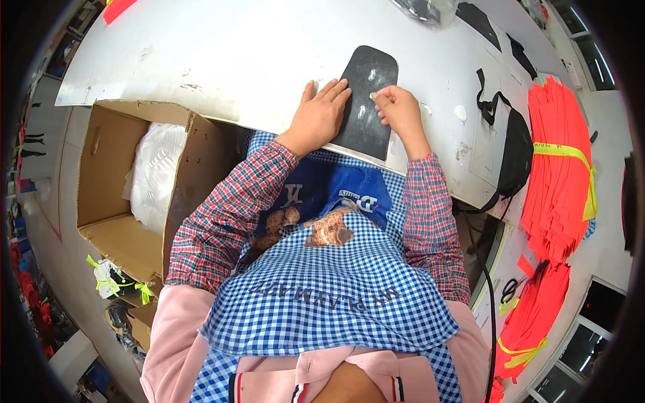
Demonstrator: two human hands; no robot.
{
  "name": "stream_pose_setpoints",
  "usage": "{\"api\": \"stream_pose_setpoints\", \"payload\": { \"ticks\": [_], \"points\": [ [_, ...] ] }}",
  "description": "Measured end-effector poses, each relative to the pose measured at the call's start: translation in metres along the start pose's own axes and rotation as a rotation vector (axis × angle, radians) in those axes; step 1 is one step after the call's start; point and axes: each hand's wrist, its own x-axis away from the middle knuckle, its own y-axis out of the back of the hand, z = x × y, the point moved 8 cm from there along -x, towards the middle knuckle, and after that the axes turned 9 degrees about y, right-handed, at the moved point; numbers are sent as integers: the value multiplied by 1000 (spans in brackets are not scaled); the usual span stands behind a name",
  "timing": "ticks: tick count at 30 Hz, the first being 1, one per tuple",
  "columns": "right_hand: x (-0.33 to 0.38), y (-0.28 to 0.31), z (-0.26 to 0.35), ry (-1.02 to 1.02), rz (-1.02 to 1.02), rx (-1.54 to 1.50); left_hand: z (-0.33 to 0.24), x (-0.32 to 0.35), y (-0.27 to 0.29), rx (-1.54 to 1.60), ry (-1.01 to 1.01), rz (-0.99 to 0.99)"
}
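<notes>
Hand (318,119) (left, flat) touches black panel (364,115); right hand (401,111) pinches white bit (373,96).

From my end I count one dark panel (365,111) at the surface's (242,67) near edge, one black bag (516,154) at its right edge, two tied bundles (556,178) of red-orange material beyond that, one pair of scissors (508,293), and one cardboard box (193,178) by the near-left corner.

Bright, diffuse light washes the white surface (262,50), nearly bleached at upper centre; darker shadow gathers beneath its lower edge. Pale streaks gleam on dark panes (592,59) at upper right. The centre is sharp; the periphery bends, softens and darkens into black corners.
</notes>
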Motion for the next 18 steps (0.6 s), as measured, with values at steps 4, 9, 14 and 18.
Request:
{"api": "stream_pose_setpoints", "payload": {
  "ticks": [4,9,14,18],
  "points": [
    [22,-10,6,-18,54,47,0,0,0,-11,-1,-1],
    [23,-13,23,101,24,222,2,0,0,14,28,11],
    [25,-13,32,115,27,296,1,0,0,-8,21,-17],
    [26,-17,33,120,115,328,0,0,1,-9,4,-13]
  ]
}}
